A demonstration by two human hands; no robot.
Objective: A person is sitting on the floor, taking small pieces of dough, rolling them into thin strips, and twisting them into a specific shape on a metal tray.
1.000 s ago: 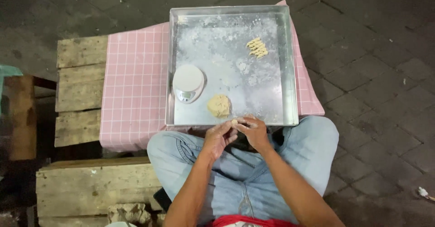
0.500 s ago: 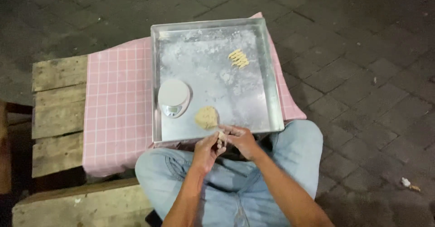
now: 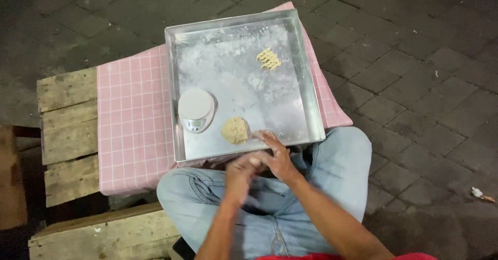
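Light blue jeans [image 3: 311,197], red shirt hem [image 3: 363,256], bare forearms, no sleeves

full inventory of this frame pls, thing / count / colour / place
metal tray: 1, silver, floured, on the pink cloth
kitchen scale: 1, white, tray's near-left part
dough lump: 1, tan, on the tray right of the scale
shaped dough pieces: small cluster, pale yellow, tray's far-right part
checked cloth: 1, pink, over the wooden planks
wooden planks: several, weathered, left of the tray
paved ground: grey blocks, all around
jeans: light blue, on the seated person's legs
left hand: 1, at the tray's near edge, pressed against the right
right hand: 1, beside it; what they hold is hidden
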